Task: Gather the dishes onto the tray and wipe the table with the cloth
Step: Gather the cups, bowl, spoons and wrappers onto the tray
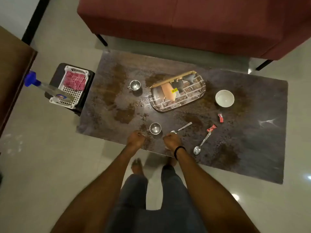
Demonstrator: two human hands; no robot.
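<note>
A patterned oval tray [193,96] lies in the middle of the dark, stained table [252,148]. One steel cup [135,85] stands left of the tray, another steel cup [155,128] near the front edge. A white bowl [224,98] sits right of the tray. Two spoons lie near the front: one spoon [182,128] beside the near cup, the other spoon [201,145] further right. A red checked cloth [74,80] rests in a white basket [70,100] left of the table. My left hand [136,139] and my right hand [172,141] are fisted at the front edge, holding nothing visible.
Two red wrappers [220,117] [211,128] and crumbs [144,116] lie on the table. A spray bottle [50,89] with a blue cap leans across the basket. A maroon sofa [193,22] stands behind the table, a brown cabinet [13,73] at the left.
</note>
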